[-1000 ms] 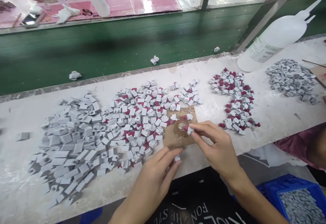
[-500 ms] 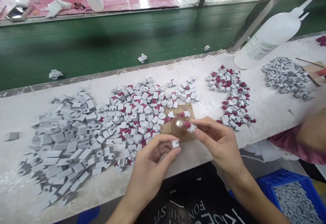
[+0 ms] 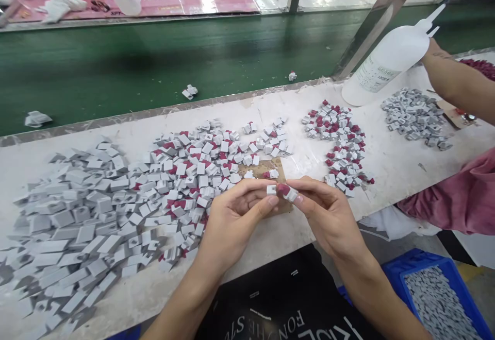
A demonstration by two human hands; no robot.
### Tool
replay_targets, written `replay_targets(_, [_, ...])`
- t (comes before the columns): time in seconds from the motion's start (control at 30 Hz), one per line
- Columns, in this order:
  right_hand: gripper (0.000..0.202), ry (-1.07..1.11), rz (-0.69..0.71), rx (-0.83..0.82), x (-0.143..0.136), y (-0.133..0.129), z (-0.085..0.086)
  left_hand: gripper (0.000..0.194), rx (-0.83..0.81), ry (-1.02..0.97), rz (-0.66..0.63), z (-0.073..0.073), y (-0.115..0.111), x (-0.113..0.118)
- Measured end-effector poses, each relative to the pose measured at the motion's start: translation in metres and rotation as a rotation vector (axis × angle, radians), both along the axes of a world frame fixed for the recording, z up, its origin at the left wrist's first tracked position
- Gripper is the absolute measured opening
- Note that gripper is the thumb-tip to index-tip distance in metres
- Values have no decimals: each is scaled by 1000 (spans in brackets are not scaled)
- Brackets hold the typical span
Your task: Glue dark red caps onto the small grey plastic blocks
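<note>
Between the thumb and fingers of my left hand [image 3: 240, 216] is a small light-grey plastic block [image 3: 271, 190]. My right hand [image 3: 328, 216] pinches a maroon-and-grey plastic piece [image 3: 287, 192], its maroon end facing the grey block. The two parts are very close; whether they touch I cannot tell. Behind my hands lies a brown cardboard piece [image 3: 280, 165] with a maroon-and-grey piece [image 3: 270, 174] on it. A large heap of grey blocks [image 3: 77, 226] spreads to the left, and grey blocks mixed with maroon pieces [image 3: 201, 167] lie beside my left hand.
A white squeeze bottle [image 3: 386, 62] stands at the back right, near another person's arm [image 3: 460, 80]. More maroon-and-grey pieces [image 3: 340, 144] and a grey pile [image 3: 413, 116] lie right. Beyond the table runs a green belt [image 3: 135, 72]. A blue crate [image 3: 460, 273] sits below right.
My hands have come together, bringing the grey block up close to the maroon end of the other piece. The view has shifted slightly, and the other person's arm now reaches behind the bottle.
</note>
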State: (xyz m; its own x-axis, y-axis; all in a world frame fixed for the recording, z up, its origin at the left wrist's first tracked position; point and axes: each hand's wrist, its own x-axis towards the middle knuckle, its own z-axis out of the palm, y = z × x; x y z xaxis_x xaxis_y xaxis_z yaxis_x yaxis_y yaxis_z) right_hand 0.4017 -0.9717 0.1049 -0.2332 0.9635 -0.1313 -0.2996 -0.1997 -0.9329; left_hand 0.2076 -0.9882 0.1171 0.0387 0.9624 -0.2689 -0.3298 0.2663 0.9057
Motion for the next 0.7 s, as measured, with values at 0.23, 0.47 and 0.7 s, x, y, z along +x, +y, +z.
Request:
replay_targets(0.23, [15,-113,95,31,6,6,-1,10,46,39,-98,-2,2,-8])
replay_targets(0.47, [14,-37,239,15,9,21,10,9,100,79,-154,12,14,-20])
replay_targets(0.7, [33,-709,191,274,-18,158,30,18,156,539,-27,34,48,-44])
